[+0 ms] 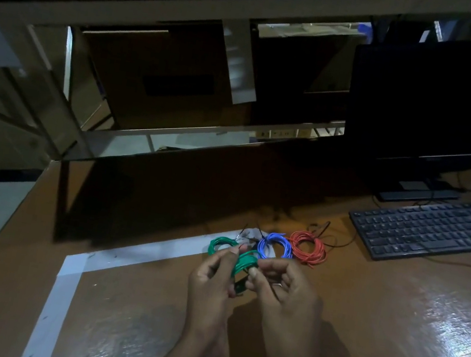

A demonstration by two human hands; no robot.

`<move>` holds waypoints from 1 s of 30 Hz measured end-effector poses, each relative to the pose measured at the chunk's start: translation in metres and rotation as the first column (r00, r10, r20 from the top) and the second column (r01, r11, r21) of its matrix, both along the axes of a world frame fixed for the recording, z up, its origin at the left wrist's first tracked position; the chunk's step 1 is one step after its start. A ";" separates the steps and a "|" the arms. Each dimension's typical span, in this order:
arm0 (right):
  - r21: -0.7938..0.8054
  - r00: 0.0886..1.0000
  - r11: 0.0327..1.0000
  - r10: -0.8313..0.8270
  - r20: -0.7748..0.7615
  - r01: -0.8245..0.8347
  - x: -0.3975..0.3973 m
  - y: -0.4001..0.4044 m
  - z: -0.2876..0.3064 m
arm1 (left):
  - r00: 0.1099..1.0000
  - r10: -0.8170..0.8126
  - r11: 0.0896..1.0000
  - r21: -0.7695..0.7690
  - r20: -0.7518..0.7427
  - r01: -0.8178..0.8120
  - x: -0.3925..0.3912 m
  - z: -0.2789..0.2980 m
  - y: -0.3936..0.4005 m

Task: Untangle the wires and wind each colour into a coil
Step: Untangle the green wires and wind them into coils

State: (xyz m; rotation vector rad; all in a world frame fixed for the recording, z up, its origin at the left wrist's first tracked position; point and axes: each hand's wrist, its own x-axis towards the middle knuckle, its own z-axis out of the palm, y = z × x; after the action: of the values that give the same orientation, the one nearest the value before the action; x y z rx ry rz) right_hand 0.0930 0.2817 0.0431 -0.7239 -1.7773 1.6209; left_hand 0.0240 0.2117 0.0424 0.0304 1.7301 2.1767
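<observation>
Green wire (245, 262) was the business in hand in the head view: a many-turn bundle held up just below the centre of the frame, above the brown worktop (392, 313). The left hand (212, 280) had thumb and fingers pinched on the bundle's left side, and the right hand (279, 282) pinched its right side, fingers curled, with a thin dark strand trailing under that palm. I could not tell whether that strand was a tie or a loose end. Part of the green loop (218, 242) reached up and left past the left hand.

Just above the hands, a blue coil (274, 244) and a red coil (308, 248) lay flat, touching side by side, both looking finished. By my reading green was the last colour, at the closing stage. The next move would call for keeping the turns pinched together while securing them, lest the springy loops splay.
</observation>
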 end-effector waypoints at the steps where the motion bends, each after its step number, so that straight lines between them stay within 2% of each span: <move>1: -0.007 1.000 1.000 -0.004 -0.004 0.004 0.000 0.000 0.000 | 1.000 0.001 1.000 0.014 0.008 -0.001 0.000 0.000 0.000; 9: -0.163 0.999 0.985 0.051 -0.015 -0.053 0.004 0.008 -0.002 | 0.999 0.033 0.999 0.043 0.031 -0.034 -0.002 -0.002 0.001; 16: -0.078 0.999 0.996 0.044 -0.024 -0.046 0.009 0.013 0.004 | 0.998 -0.021 0.999 0.040 0.056 0.019 0.006 -0.010 0.000; 21: -0.162 0.999 0.987 0.006 -0.035 -0.011 0.008 0.020 0.001 | 0.999 -0.022 0.999 0.035 -0.037 0.024 0.010 -0.007 0.000; 30: -0.335 0.978 0.929 0.101 -0.182 -0.158 0.013 0.033 0.007 | 0.990 -0.043 0.998 0.029 -0.135 0.048 0.011 0.001 -0.004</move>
State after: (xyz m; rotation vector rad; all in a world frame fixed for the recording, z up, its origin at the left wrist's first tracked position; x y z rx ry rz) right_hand 0.1055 0.3147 0.0505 -0.6166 -1.4644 2.0550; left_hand 0.0349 0.2075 0.0438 0.2271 1.7466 2.2146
